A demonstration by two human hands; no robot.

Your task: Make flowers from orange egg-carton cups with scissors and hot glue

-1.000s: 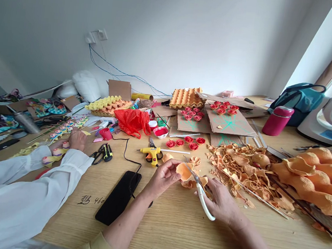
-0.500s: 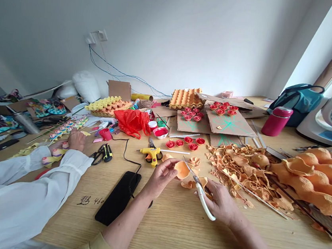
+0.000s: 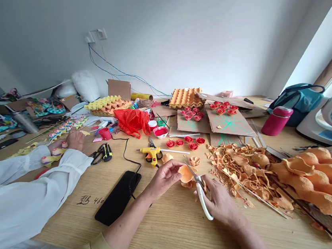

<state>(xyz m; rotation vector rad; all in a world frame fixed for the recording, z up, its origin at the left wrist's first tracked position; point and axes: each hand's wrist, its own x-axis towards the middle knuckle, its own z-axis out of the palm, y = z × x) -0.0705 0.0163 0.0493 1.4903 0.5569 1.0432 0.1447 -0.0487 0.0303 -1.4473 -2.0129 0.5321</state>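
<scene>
Between thumb and fingers, my left hand (image 3: 164, 180) pinches an orange egg-carton cup (image 3: 186, 174). White-handled scissors (image 3: 203, 198) are gripped in my right hand (image 3: 220, 200), their blades reaching the cup's right rim. Beneath and behind the cup lie other cut orange pieces (image 3: 188, 184) and a layered orange flower (image 3: 194, 161), partly hidden. A yellow glue gun (image 3: 150, 154) rests just beyond my left hand.
Orange scraps (image 3: 239, 168) are heaped on the right, beside orange egg trays (image 3: 316, 177). Red paper flowers (image 3: 185, 142) stand farther back. A black phone (image 3: 117, 197) lies left of my forearm. At left, a co-worker's hand (image 3: 76, 140) works over painted pieces.
The cup and my left hand have shifted slightly right. The scissors have tilted, and their blades now meet the cup's rim more closely.
</scene>
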